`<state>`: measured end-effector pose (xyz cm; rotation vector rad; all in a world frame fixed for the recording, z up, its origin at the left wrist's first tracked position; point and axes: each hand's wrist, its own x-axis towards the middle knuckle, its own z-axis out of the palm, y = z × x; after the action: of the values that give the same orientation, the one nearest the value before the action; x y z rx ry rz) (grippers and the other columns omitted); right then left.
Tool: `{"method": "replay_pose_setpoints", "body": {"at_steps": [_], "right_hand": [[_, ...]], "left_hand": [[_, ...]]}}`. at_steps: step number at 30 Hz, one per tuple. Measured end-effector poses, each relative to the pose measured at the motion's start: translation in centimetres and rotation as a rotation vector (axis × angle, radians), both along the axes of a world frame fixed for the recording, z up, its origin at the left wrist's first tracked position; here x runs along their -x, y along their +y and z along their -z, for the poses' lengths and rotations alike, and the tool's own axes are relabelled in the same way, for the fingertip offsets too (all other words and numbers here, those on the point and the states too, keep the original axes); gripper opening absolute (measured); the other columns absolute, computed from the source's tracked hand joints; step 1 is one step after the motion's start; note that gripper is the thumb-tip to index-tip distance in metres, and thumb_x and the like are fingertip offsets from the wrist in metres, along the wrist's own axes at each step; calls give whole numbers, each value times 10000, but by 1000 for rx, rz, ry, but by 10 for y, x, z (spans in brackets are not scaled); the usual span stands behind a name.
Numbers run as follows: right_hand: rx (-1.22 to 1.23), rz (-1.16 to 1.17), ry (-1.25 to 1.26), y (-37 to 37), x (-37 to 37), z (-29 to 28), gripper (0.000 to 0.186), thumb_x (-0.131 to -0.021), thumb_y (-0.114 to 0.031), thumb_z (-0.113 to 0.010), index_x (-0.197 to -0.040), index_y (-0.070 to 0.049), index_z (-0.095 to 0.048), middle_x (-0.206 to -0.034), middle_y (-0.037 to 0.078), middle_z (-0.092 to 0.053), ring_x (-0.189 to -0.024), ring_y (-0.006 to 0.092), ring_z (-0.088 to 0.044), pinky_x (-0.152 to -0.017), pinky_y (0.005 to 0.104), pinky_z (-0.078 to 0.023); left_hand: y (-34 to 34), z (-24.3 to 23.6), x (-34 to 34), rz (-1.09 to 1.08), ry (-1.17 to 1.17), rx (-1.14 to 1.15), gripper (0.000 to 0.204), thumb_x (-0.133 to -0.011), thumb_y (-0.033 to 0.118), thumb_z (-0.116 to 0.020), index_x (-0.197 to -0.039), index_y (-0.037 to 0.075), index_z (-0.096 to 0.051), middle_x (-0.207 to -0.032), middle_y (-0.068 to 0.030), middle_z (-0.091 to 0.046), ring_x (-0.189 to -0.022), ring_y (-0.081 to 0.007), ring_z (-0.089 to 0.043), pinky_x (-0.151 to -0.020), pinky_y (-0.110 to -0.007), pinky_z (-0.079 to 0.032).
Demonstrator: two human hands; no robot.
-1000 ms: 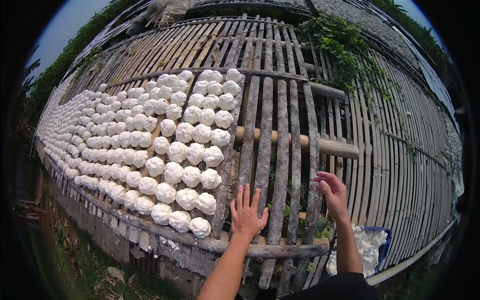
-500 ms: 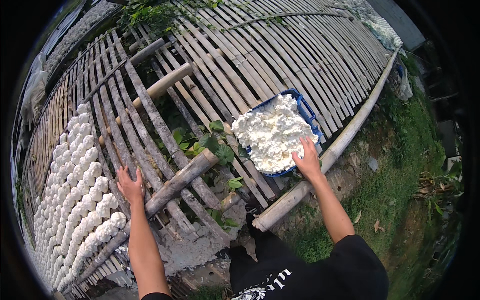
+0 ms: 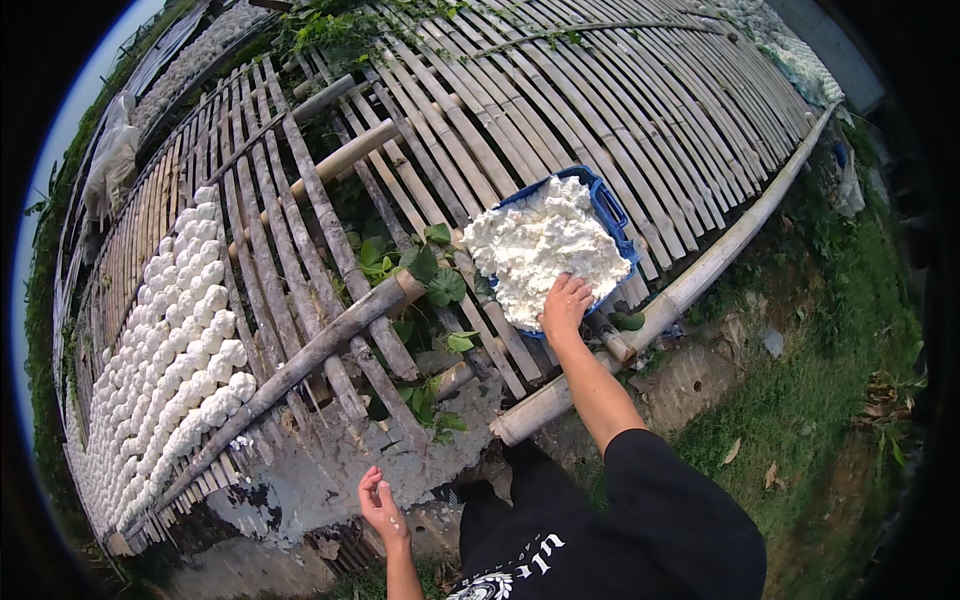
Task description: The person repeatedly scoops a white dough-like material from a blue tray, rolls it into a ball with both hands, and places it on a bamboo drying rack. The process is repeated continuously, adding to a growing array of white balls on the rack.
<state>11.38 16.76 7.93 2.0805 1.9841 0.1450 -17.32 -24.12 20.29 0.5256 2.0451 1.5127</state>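
A blue plastic basket (image 3: 607,208), heaped with a crumbly white paste (image 3: 545,235), rests on the bamboo slats in front of me. My right hand (image 3: 566,305) is at the near edge of the heap, its fingers drawn together and pressed into the paste; the fingertips are partly hidden. Lower down, my left hand (image 3: 382,505) hovers apart from everything, fingers loosely bent, with white specks on the skin and nothing held. At the left, rows of rounded white lumps (image 3: 185,340) lie close together on the slats.
A thick bamboo pole (image 3: 680,295) edges the slatted rack (image 3: 560,90) on the right. Another pole (image 3: 330,340) crosses between the lumps and the leafy plants (image 3: 430,275) growing through a gap. Grass (image 3: 800,440) covers the ground at the right.
My left hand has pulled back from beside the white lumps toward my body. My right hand has shifted left along the heap, and its spread fingers have come together in the paste.
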Motion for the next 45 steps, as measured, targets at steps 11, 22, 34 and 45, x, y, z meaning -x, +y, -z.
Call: {"method": "replay_pose_setpoints", "body": {"at_steps": [11,22,34,45], "right_hand": [[138,25,389,38,-33,6,549,-866,-172,-813,-1357,-118,-575,-1189,252,-707,-1115,445,-741,-942,570,-606],[323,39,993,105,-71,-34,863,-738,-469,-931,-1419,-20,-650,-1410,273,-662,-1257,386,-687,-1002,477,-578],[19,-46,254,-1,2,-13,1025,-853,-534,-869,-1676,-259,-324,-1621,251,-332,-1402,557,-421,-1106,654,-487],[-92,34,841,47,-52,-4,704,-726,-259,-892,-1388,-122,-693,-1286,198,-644,-1200,402,-664,-1050,500,-553]], "left_hand": [[-24,7,-46,-44,-256,51,147,-1077,127,-650,-1199,48,-664,-1378,-104,-689,-1166,-177,-687,-961,-326,-536],[-10,0,-46,24,-335,52,203,-1090,196,-658,-1242,64,-689,-1254,-44,-731,-1148,-149,-694,-925,-309,-539],[-19,13,-74,28,-402,149,231,-1084,186,-671,-1263,41,-673,-1264,-55,-721,-1170,-168,-702,-929,-314,-536],[-12,10,-80,5,-472,130,206,-1085,191,-665,-1241,58,-683,-1293,-59,-729,-1166,-159,-708,-918,-300,-532]]}}
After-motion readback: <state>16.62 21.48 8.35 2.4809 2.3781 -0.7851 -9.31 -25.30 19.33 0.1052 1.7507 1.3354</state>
